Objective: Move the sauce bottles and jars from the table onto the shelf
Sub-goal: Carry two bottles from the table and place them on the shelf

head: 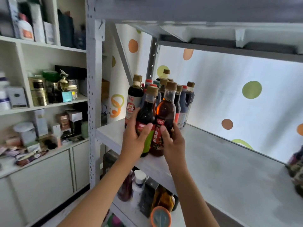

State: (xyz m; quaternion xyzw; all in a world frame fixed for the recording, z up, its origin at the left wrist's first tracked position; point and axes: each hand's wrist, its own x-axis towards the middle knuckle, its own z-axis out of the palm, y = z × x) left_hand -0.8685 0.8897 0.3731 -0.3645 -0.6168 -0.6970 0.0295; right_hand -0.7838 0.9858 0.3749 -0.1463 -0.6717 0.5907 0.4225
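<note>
- Left hand grasps the dark bottle; its base is hidden by the palm.
- Right hand grasps the amber bottle — both bottles at the shelf front edge.
- Rear bottles overlap, hard to count.

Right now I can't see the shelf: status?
Left hand grips dark bottle. Right hand grips amber bottle. Both at shelf edge. Bottle cluster crowds behind.
</note>
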